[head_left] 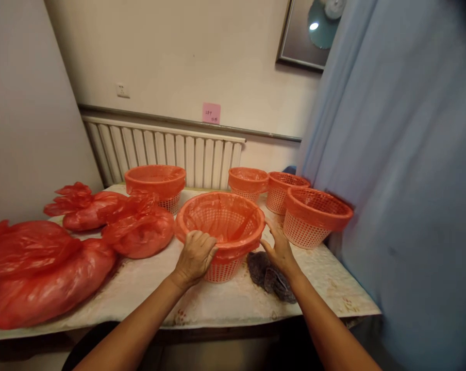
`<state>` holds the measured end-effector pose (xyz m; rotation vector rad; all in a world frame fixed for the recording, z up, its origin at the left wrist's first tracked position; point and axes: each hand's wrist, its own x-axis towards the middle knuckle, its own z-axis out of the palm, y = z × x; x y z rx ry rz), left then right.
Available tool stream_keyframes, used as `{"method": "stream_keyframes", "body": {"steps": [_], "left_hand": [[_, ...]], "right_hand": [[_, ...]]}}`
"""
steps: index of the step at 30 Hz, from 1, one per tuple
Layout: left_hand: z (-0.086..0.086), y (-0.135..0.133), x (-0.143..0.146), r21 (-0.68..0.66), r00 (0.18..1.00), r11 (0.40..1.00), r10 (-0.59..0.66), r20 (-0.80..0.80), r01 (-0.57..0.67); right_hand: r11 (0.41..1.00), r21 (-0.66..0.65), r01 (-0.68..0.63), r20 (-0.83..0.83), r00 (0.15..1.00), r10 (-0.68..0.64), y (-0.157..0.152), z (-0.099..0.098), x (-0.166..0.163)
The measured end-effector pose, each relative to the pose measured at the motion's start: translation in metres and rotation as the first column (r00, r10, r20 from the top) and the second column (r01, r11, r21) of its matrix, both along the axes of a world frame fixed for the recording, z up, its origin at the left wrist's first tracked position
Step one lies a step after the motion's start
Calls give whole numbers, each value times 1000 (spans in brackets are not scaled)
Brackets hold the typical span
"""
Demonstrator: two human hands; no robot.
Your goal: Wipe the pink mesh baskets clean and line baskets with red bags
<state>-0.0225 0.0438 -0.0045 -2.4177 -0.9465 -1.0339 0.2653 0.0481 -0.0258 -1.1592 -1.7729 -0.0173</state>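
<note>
A perforated plastic basket (222, 270) stands in front of me, lined with a red plastic bag (229, 221) folded out over its rim. On the rim's near left side, my left hand (195, 259) is closed, with its fingers curled over the edge. My right hand (281, 251) is at the basket's right side with fingers and thumb apart; whether its fingertips touch the rim I cannot tell. A dark, crumpled cloth (269, 278) lies on the table just below my right hand.
Filled red plastic bags (51, 278) lie along the left of the cloth-covered table (148, 299). More lined baskets stand behind: one at back left (155, 180), others at back right (308, 226). A radiator (179, 152) backs the table; a blue curtain (403, 154) hangs at right.
</note>
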Motion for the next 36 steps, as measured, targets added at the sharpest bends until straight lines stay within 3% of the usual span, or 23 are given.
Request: {"method": "stream_keyframes", "body": {"steps": [4,7,11,15,19,22,27,31,36], "left_hand": [[4,-1,-10,-56,999,998,-33,1,33],[9,-3,-11,-117,998,991,-61,-16,59],[13,-9,-7,-118,998,992,-54,-44,49],[14,-15,0,-70,1000,997,-27,-13,26],[12,-18,8,-114,996,992,-61,-63,53],[9,-19,9,-148,997,987,-68,-46,61],[-1,-8,-7,-132,982,991,9,186,16],[-5,16,-24,-302,897,953,163,411,-34],[-2,44,-40,-524,698,824,246,672,214]], "right_hand": [[988,-111,112,-317,938,-142,0,-16,5],[985,-97,144,-329,929,-168,-2,-18,0],[977,82,195,-148,972,-181,-14,-5,-20],[961,244,127,113,981,-159,-32,13,-44],[976,216,-18,320,946,-54,-39,23,-68],[985,172,-18,386,921,-50,-35,21,-77],[984,174,24,402,911,-93,-28,14,-77],[984,176,32,397,912,-101,-28,12,-77],[981,190,30,372,923,-101,-26,10,-80]]}}
